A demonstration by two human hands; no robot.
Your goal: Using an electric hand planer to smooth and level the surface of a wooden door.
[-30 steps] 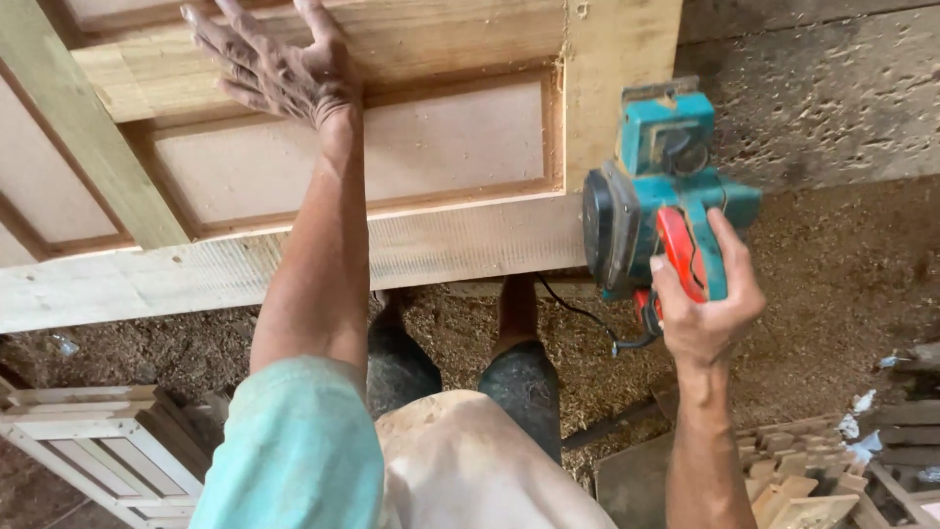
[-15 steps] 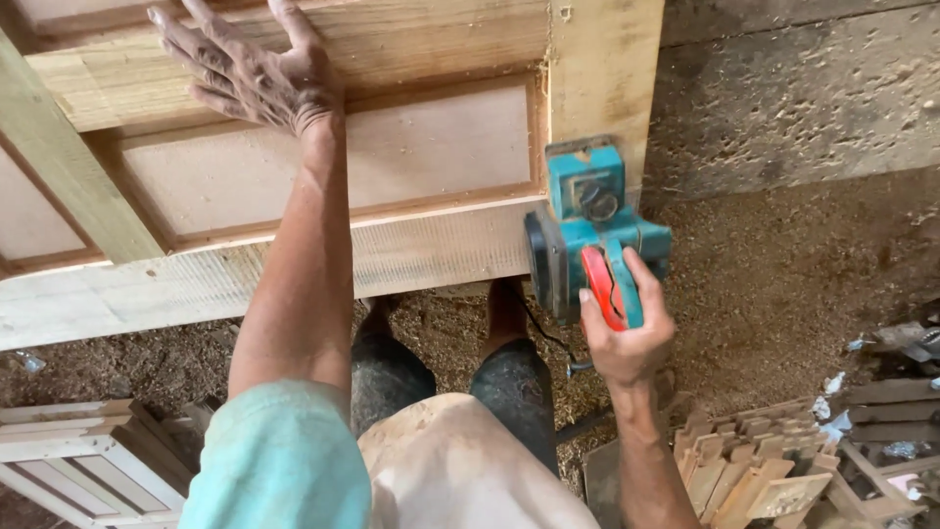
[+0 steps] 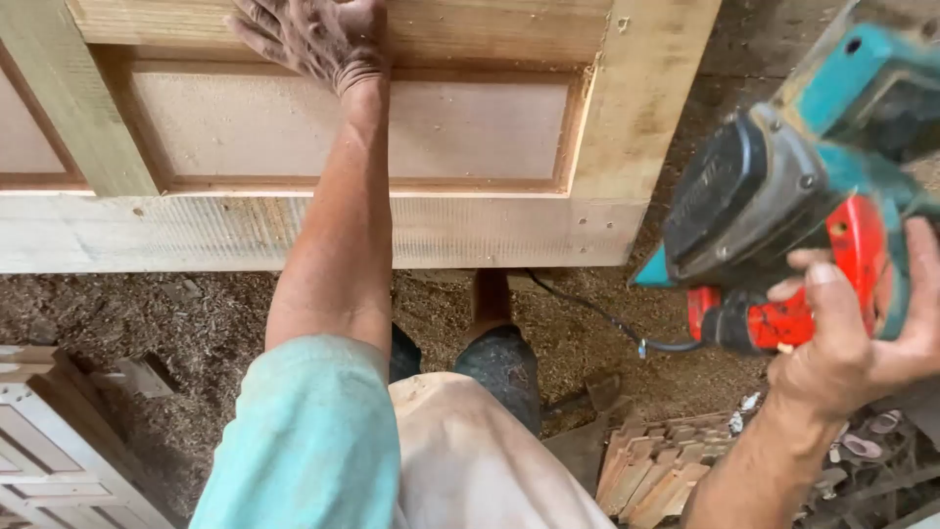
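Holding: right hand (image 3: 862, 343) grips the teal planer (image 3: 793, 186) by its red handle, lifted at 3 o'clock, off the door (image 3: 294, 235).
Bracing: left hand (image 3: 313, 34) spread flat on door, 12 o'clock.
Risk: cord (image 3: 587, 312) trails underfoot; could snag.
Floor: sawdust (image 3: 147, 313), wood scraps (image 3: 656, 465) at 5 o'clock.

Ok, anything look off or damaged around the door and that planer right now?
Nothing broken. The wooden door lies flat under the left hand. The right hand holds the teal power planer off the wood, its cord trailing over the sawdust floor.
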